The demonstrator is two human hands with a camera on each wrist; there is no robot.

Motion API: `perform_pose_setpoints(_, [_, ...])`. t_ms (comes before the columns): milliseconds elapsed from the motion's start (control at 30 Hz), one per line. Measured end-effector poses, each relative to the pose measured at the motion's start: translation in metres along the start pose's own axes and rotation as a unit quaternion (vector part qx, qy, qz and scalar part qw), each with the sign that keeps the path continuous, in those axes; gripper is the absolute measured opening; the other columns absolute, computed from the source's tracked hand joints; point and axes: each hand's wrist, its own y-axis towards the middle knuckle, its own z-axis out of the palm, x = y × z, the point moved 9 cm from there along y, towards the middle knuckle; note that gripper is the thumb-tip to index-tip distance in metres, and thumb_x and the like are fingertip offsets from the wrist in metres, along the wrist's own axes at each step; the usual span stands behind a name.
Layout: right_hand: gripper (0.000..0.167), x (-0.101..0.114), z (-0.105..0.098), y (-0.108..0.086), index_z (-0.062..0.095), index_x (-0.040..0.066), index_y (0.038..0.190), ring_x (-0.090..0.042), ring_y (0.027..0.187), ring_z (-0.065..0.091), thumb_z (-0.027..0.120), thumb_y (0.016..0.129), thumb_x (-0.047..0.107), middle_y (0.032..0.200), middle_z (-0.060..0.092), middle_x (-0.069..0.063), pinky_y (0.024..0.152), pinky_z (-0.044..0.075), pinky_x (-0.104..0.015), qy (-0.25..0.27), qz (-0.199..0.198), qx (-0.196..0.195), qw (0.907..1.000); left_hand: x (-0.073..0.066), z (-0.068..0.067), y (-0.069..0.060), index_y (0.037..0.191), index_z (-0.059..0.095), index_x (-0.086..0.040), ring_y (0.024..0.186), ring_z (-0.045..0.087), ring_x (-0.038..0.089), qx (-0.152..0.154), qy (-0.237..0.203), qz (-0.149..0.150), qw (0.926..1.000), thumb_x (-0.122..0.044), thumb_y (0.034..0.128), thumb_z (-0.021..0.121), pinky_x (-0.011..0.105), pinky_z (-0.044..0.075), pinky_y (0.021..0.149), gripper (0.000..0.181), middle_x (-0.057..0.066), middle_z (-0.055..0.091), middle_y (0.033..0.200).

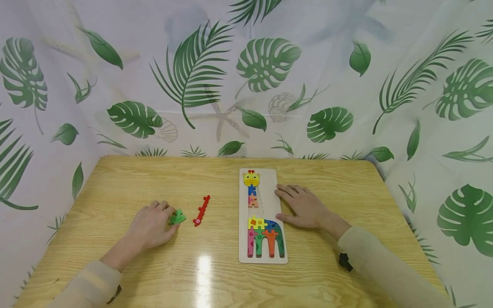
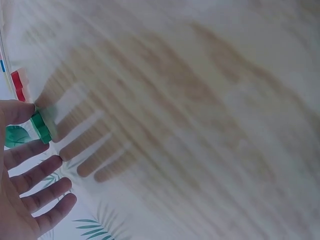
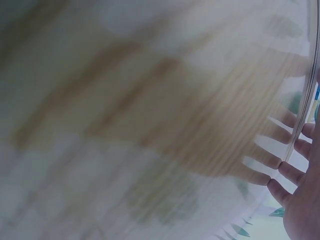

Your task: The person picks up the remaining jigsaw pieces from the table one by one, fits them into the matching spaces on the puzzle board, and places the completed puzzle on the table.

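Observation:
My left hand (image 1: 152, 223) is at the green puzzle piece (image 1: 177, 217) on the left of the table. In the left wrist view the thumb and index finger pinch this green piece (image 2: 41, 127), the other fingers spread apart. A red puzzle piece (image 1: 202, 210), long and narrow, lies between that hand and the pale puzzle board (image 1: 265, 175). The board bears a giraffe puzzle: head (image 1: 251, 178), two neck pieces, and a body with legs (image 1: 271, 244). A bare gap shows in the lower neck. With fingers extended, my right hand (image 1: 302, 206) touches the board's right edge.
The wooden table (image 1: 323, 269) runs back to a white leaf-printed cloth (image 1: 277, 128) that hangs behind and at both sides. Light glares off the tabletop in front of the red piece.

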Motion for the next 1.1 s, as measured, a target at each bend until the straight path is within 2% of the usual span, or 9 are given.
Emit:
perform_pose_setpoints(233, [0.084, 0.0, 0.0003, 0.0008, 0.04, 0.02, 0.164, -0.037, 0.155, 0.04, 0.048, 0.099, 0.073, 0.172, 0.037, -0.004, 0.123, 0.036, -0.065, 0.001, 0.001, 0.0, 1.0, 0.0024, 0.0, 0.0031, 0.117, 0.074, -0.007, 0.1, 0.065, 0.029, 0.01, -0.02, 0.018, 0.9996, -0.03, 0.0925, 0.074, 0.046, 0.061, 0.08, 0.033, 0.01, 0.07, 0.11])
perform_pose_setpoints(433, [0.084, 0.0003, 0.0001, 0.0011, 0.039, 0.02, 0.164, -0.037, 0.154, 0.04, 0.047, 0.099, 0.074, 0.172, 0.037, -0.004, 0.124, 0.036, -0.064, -0.004, 0.002, 0.002, 1.0, 0.0042, 0.0005, 0.0057, 0.121, 0.074, -0.006, 0.1, 0.065, 0.026, 0.027, -0.039, 0.046, 0.9978, -0.024, 0.0927, 0.074, 0.045, 0.061, 0.083, 0.034, 0.01, 0.07, 0.111])
perform_pose_setpoints(600, [0.085, 0.0002, 0.0006, 0.0006, 0.039, 0.02, 0.164, -0.037, 0.154, 0.04, 0.047, 0.099, 0.075, 0.172, 0.037, -0.004, 0.124, 0.036, -0.064, -0.006, 0.002, 0.005, 1.0, 0.0052, 0.0013, 0.0058, 0.124, 0.073, -0.006, 0.098, 0.064, 0.024, 0.035, -0.045, 0.069, 0.996, -0.022, 0.093, 0.074, 0.043, 0.061, 0.081, 0.035, 0.009, 0.069, 0.113])
perform_pose_setpoints(700, [0.085, -0.0005, 0.0013, 0.0005, 0.039, 0.02, 0.164, -0.037, 0.154, 0.04, 0.047, 0.099, 0.075, 0.172, 0.036, -0.004, 0.124, 0.035, -0.064, -0.005, 0.003, 0.005, 1.0, 0.0051, 0.0013, 0.0062, 0.126, 0.072, -0.007, 0.1, 0.064, 0.025, 0.037, -0.046, 0.072, 0.9956, -0.022, 0.0931, 0.075, 0.044, 0.061, 0.084, 0.036, 0.01, 0.069, 0.115])
perform_pose_setpoints(900, [0.085, -0.0008, 0.003, 0.0009, 0.039, 0.021, 0.164, -0.037, 0.155, 0.04, 0.046, 0.099, 0.075, 0.173, 0.036, -0.004, 0.124, 0.036, -0.064, -0.006, 0.001, 0.005, 1.0, 0.006, -0.0015, 0.0035, 0.126, 0.072, -0.008, 0.11, 0.067, 0.033, 0.017, -0.03, 0.036, 0.9988, -0.039, 0.0944, 0.075, 0.05, 0.061, 0.091, 0.044, 0.013, 0.07, 0.122])
perform_pose_setpoints(1100, [0.085, -0.0009, 0.0017, 0.0005, 0.039, 0.02, 0.164, -0.037, 0.154, 0.04, 0.047, 0.099, 0.074, 0.172, 0.037, -0.004, 0.124, 0.036, -0.064, -0.006, 0.001, 0.002, 1.0, 0.0048, -0.0034, -0.0006, 0.122, 0.072, -0.006, 0.112, 0.066, 0.038, 0.004, -0.023, -0.026, 0.9994, -0.049, 0.0953, 0.072, 0.054, 0.061, 0.088, 0.05, 0.017, 0.07, 0.121])
